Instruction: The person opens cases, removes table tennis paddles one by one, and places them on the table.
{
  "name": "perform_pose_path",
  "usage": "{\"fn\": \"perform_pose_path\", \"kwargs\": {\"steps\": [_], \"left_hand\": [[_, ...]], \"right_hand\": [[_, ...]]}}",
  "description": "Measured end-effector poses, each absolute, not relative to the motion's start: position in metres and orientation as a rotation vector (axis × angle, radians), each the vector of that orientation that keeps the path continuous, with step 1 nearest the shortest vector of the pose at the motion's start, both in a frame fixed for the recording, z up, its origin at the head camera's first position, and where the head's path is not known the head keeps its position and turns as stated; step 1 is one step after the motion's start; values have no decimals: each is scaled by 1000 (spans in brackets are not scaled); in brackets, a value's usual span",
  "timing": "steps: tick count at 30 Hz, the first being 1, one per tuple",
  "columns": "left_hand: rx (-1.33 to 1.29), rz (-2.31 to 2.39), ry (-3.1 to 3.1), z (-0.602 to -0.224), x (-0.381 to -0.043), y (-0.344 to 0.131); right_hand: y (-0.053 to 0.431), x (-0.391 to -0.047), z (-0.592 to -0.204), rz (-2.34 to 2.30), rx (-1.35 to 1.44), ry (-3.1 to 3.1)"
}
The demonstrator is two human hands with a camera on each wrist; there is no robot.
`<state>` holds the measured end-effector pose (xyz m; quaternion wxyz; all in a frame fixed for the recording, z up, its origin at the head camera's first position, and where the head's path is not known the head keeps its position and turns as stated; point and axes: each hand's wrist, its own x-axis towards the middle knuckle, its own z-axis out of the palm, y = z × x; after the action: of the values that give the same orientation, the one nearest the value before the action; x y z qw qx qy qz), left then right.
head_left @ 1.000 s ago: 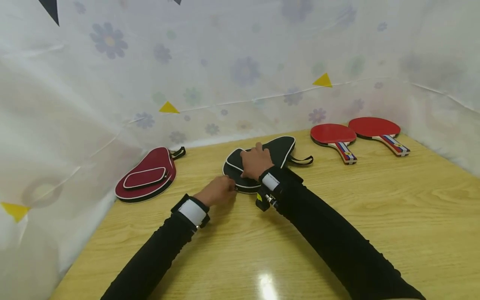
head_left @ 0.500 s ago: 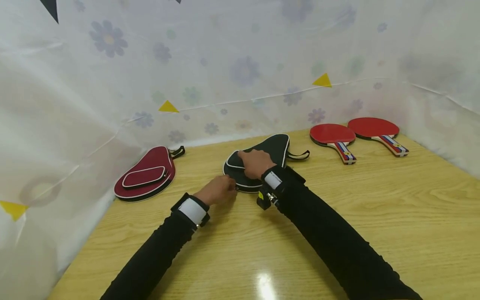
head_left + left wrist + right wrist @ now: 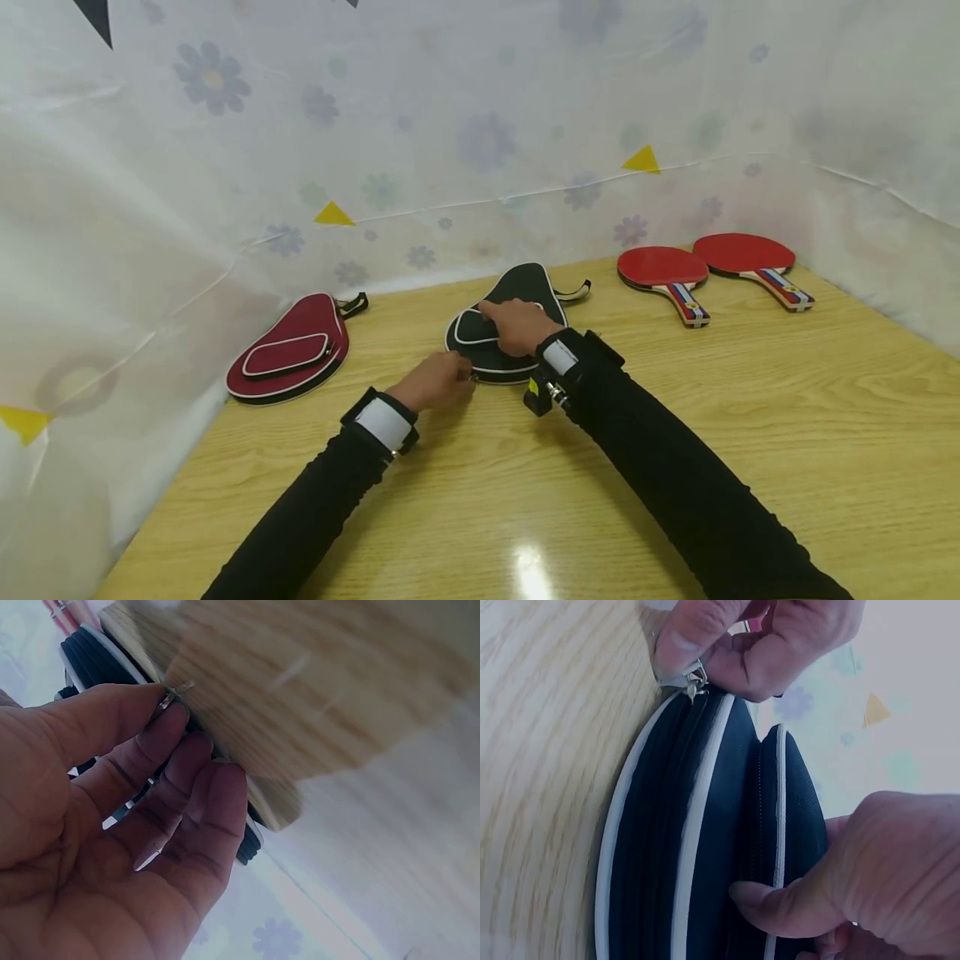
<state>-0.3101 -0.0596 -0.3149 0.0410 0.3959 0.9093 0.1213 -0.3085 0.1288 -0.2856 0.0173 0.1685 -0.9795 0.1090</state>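
A black table tennis paddle case [image 3: 528, 283] with white piping lies flat on the wooden table, its wrist strap [image 3: 576, 293] toward the back right. At its near left edge my left hand [image 3: 435, 382] pinches the metal zipper pull [image 3: 694, 679] between thumb and index finger. The zipper runs along the case's side wall and looks closed where the right wrist view shows it. My right hand [image 3: 517, 323] grips the raised front pocket [image 3: 801, 780], thumb on the near side and fingers over the top. Part of the pocket is hidden beneath that hand.
To the left lies a dark red paddle case [image 3: 318, 321] with a short black strap. Two red paddles, one nearer [image 3: 662, 267] and one farther right [image 3: 742, 252], rest at the back right. A flower-patterned white curtain [image 3: 480, 167] hangs behind the table [image 3: 600, 500].
The black case has turned counterclockwise, its narrow end and strap swinging left. My right hand has changed from spread fingers to a grip on the pocket. The left hand stays at the zipper pull.
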Motion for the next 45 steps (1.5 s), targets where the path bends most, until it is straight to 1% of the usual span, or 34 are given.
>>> {"fn": "perform_pose_path", "kwargs": {"steps": [3,17,22,26,32,40,45], "left_hand": [[1196,370,2778,-315,-311,-59],[1289,394,2733,-318,-312,-61],[1318,406,2715,-320,-310,-61],[1318,387,2714,-320,-309,-60],[1385,382,2737,-318,-312,-61],[1335,322,2751,-318,-317,-60],[1357,291,2750,-317,-316,-61]], "right_hand": [[131,-309,-285,369,504,-3071],[130,-303,-280,376,471,-3114],[122,-304,-282,329,372,-3198],[112,-303,-282,431,294,-3267],[104,-301,-281,416,226,-3213],[100,-298,-283,357,193,-3117],[96,-299,-288,274,153,-3083]]}}
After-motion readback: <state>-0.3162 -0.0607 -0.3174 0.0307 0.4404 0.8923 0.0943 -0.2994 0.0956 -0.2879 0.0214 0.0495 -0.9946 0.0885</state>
